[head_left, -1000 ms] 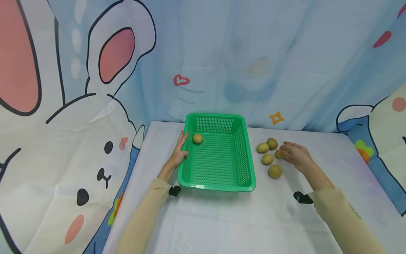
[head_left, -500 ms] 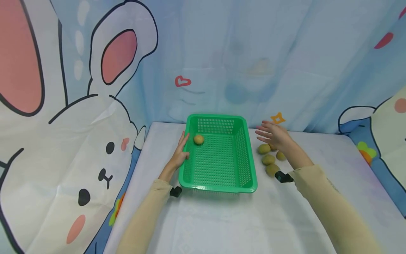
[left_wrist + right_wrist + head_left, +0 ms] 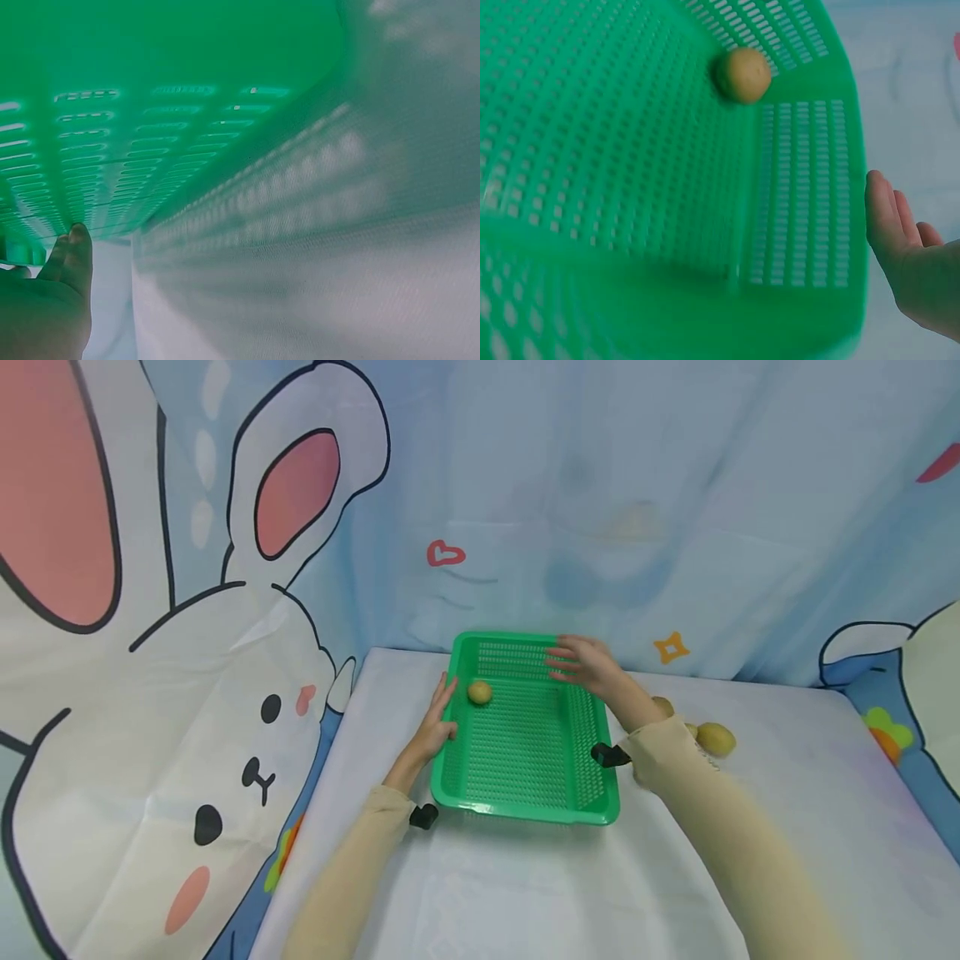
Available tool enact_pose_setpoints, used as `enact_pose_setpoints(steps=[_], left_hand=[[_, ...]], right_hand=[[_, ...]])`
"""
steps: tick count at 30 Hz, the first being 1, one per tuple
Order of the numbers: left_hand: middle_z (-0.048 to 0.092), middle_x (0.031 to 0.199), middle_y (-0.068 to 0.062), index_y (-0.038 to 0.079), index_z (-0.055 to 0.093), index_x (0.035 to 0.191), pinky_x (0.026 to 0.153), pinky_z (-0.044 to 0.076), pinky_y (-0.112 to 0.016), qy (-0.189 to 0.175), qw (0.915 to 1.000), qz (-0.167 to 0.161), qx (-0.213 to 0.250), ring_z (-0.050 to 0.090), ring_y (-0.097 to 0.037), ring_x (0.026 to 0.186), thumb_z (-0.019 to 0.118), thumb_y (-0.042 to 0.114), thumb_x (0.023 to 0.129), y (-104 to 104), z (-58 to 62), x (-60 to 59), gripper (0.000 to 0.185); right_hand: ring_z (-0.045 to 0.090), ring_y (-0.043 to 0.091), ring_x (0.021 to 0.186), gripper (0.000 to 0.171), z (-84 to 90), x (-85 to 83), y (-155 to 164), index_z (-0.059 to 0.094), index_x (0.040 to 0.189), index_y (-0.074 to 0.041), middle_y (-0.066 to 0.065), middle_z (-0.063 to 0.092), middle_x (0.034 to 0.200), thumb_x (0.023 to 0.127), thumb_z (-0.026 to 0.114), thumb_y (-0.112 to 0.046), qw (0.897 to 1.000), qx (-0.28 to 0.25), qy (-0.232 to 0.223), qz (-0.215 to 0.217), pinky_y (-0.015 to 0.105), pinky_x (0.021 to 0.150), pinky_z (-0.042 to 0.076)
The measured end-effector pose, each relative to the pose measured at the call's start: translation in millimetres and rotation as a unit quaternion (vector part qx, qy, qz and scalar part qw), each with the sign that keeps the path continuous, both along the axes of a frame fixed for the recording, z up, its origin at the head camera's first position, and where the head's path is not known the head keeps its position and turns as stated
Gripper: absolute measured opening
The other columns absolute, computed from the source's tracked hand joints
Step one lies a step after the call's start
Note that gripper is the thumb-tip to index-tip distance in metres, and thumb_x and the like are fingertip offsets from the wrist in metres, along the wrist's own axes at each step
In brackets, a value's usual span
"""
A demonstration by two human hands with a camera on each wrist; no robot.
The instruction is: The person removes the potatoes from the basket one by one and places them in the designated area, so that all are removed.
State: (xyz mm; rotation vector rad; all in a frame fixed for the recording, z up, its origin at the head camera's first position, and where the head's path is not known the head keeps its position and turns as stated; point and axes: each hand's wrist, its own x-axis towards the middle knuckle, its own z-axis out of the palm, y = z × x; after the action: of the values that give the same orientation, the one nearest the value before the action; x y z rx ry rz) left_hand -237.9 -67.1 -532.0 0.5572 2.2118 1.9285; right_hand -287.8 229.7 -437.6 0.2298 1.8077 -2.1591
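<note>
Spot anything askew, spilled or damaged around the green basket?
Nothing stands out. The green basket sits flat on the table, undamaged, with one potato inside near its left wall. The left hand rests against that wall; the right hand hovers open over the far right corner. More potatoes lie right of the basket.

Desk (image 3: 525, 893) with pale cloth.
Green basket (image 3: 525, 806) sits mid-desk; loose potatoes (image 3: 716, 737) lie on the cloth just right of it.
</note>
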Motion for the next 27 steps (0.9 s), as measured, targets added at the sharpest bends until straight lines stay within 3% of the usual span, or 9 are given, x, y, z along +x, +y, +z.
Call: enact_pose_setpoints(steps=[13,20,27], left_hand=[[-0.009,0.165,-0.008,0.002,0.016,0.158,0.116,0.011,-0.055,0.007,0.9999,0.007,-0.011,-0.010,-0.029,0.150,0.043,-0.015,0.063,2.7,0.1,1.7,0.100],[-0.011,0.164,-0.016,-0.002,0.014,0.156,0.116,0.010,-0.056,-0.002,0.9998,-0.014,-0.010,-0.011,-0.035,0.149,0.043,-0.017,0.066,0.2,34.5,20.0,0.096],[-0.011,0.163,-0.016,-0.002,0.013,0.156,0.115,0.014,-0.054,-0.005,0.9998,-0.018,-0.007,-0.011,-0.034,0.149,0.043,-0.017,0.067,0.0,33.7,19.8,0.096]], right_hand=[[0.033,0.043,0.140,0.055,-34.3,-20.3,-63.6,0.030,0.152,0.002,0.027,0.031,0.154,0.103,0.044,-0.018,0.998,0.056,-0.022,0.023,0.052,0.109,0.034],[0.036,0.045,0.137,0.061,-60.5,-27.8,-80.6,0.027,0.152,0.003,0.029,0.033,0.150,0.100,0.052,-0.015,0.997,0.065,-0.048,-0.014,0.052,0.108,0.036],[0.043,0.046,0.132,0.055,-76.3,-28.3,-93.9,0.035,0.147,0.005,0.031,0.037,0.146,0.098,0.054,-0.011,0.995,0.073,-0.064,-0.032,0.051,0.102,0.042]])
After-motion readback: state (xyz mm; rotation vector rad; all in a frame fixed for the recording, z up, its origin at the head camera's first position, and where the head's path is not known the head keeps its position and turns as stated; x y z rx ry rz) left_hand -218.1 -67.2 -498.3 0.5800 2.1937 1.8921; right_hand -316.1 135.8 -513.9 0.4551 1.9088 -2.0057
